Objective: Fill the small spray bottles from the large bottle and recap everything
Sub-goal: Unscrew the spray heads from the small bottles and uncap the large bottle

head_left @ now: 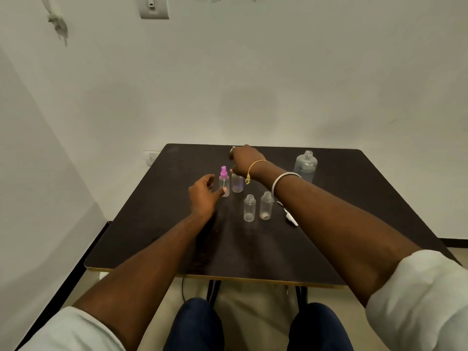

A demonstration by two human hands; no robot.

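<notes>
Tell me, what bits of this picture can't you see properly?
1. Head view: the top of one small bottle is hidden behind the right hand, so I cannot tell whether it has a cap or what the hand holds.
2. Head view: the white thing on the table is partly covered by the right forearm and too small to name.
3. Head view: how full the large bottle is looks too blurry to judge.

I see a dark table [177,249] with a yellowish front edge, standing on black legs [214,290] against a white wall [253,72]. A switch plate [153,7] sits high on the wall, and a socket [151,157] is just behind the table's far left corner. A thin cable [182,290] hangs under the front edge.
</notes>
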